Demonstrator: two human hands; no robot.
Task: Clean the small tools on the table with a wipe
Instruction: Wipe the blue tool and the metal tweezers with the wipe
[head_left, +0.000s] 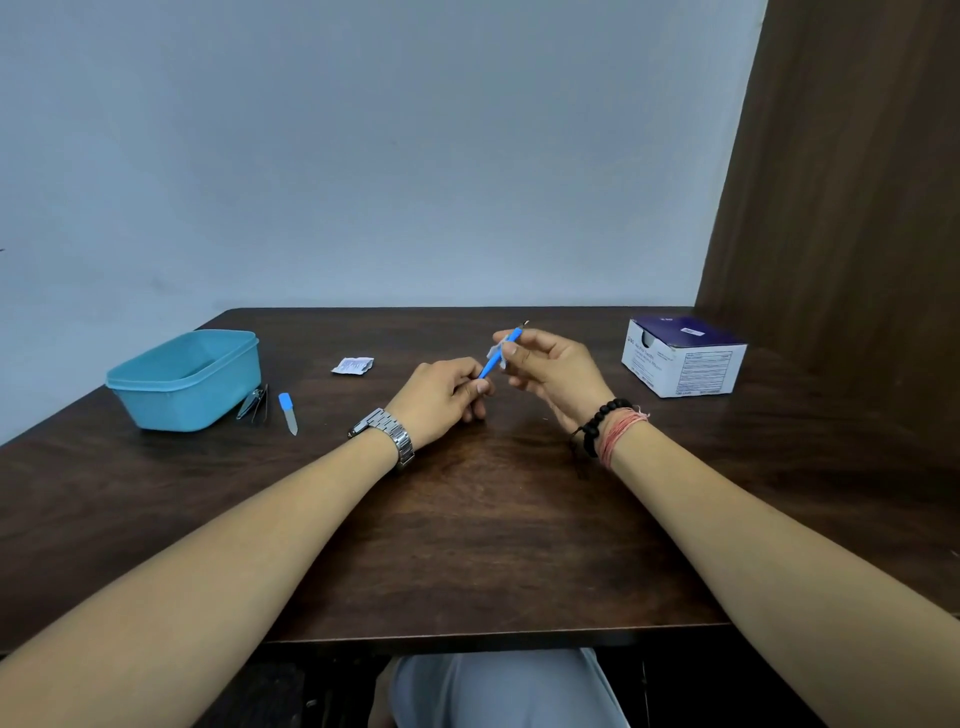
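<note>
A slim blue-handled tool (497, 354) is held slantwise above the middle of the dark wooden bench (467, 519), its metal tip pointing up and away. Its lower end is pinched in the curled grip of the left hand (441, 400), which carries a metal watch (387, 434) at the wrist. A small white wipe (496, 352) is wrapped around the upper shaft and clamped there by the fingers and thumb of the right hand (550, 371), where bead and thread bracelets (610, 428) are worn. To the left, a teal plastic tub (187, 382) is seen, with nail clippers (253, 402) just beside it and a blue-capped file (288, 413) near those. A torn wipe sachet (353, 365) lies behind the left hand. A white and blue box (683, 358) is set at the far right.
</note>
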